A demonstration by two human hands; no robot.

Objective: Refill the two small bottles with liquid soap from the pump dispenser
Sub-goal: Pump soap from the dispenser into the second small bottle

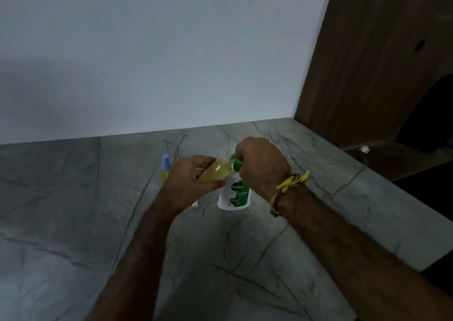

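Yellowish small bottle [214,171], tilted, gripped in left hand [188,181], mouth at the pump dispenser [234,193] nozzle; right hand [259,166] curled over pump. Second bottle [165,168] at 9 o'clock. Misalignment probably means soap dribbling onto the counter [73,210].

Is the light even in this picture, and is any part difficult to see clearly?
Head view: dim overall; a bright patch falls on the counter around the pump dispenser; the left hand and right hand look soft; wide-angle bending curves the edges.
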